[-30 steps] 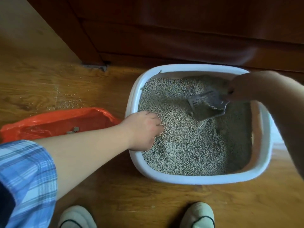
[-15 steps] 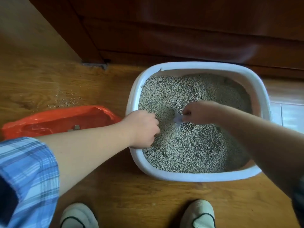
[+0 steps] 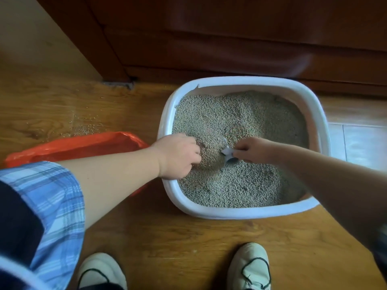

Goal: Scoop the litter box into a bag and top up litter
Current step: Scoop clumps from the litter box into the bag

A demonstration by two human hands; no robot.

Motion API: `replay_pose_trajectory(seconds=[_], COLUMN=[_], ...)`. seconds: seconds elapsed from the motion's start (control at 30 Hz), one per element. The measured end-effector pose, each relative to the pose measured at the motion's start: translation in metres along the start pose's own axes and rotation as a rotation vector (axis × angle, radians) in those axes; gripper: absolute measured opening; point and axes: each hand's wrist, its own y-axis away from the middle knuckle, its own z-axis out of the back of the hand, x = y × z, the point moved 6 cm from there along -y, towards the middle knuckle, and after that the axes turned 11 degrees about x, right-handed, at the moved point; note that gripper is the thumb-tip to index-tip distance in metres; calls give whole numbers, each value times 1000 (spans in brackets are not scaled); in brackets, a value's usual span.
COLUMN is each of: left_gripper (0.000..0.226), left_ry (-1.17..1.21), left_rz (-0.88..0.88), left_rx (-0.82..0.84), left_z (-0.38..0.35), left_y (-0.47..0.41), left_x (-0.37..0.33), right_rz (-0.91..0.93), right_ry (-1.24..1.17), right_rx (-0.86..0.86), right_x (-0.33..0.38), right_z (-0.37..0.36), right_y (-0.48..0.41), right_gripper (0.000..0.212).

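Observation:
A white litter box [image 3: 249,213] filled with grey-beige litter [image 3: 240,118] stands on the wooden floor. My left hand [image 3: 178,155] lies over its left rim and grips it, with the fingers curled down into the litter. My right hand [image 3: 253,150] holds the handle of a grey scoop [image 3: 228,154] near the middle of the box. The scoop's blade is dug into the litter and mostly hidden. An open orange plastic bag [image 3: 83,143] lies on the floor just left of the box, partly behind my left forearm.
Spilled litter grains [image 3: 83,127] dot the floor behind the bag. A dark wooden cabinet [image 3: 230,38] stands right behind the box. My two white shoes [image 3: 102,271] [image 3: 249,266] are at the bottom. Pale tiles [image 3: 364,143] begin right of the box.
My right hand has brought the scoop from the back right of the box down to the middle and pushed it into the litter. My left hand has stayed on the left rim.

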Motion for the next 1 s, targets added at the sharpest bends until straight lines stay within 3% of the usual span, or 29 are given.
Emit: replay_pose_trajectory(seconds=[0.3, 0.47, 0.6, 0.73, 1.0], left_gripper=[25, 40, 50, 60, 54], left_ry=[-101, -271, -318, -283, -266], left_rz=[10, -15, 24, -8, -31], left_rx=[-14, -19, 170, 229, 258], left_z=[8, -2, -8, -8, -7], left_y=[12, 42, 50, 56, 57], left_x=[-9, -15, -17, -17, -16], right_rz=[-91, -59, -58, -47, -46], right_ry=[-57, -230, -296, -295, -336], right_rx=[-154, -203, -211, -245, -307], right_x=[-27, -32, -25, -15, -14], right_z=[-5, -15, -20, -20, -10], right_y=[41, 55, 63, 66, 73], right_gripper=[37, 35, 34, 33, 30])
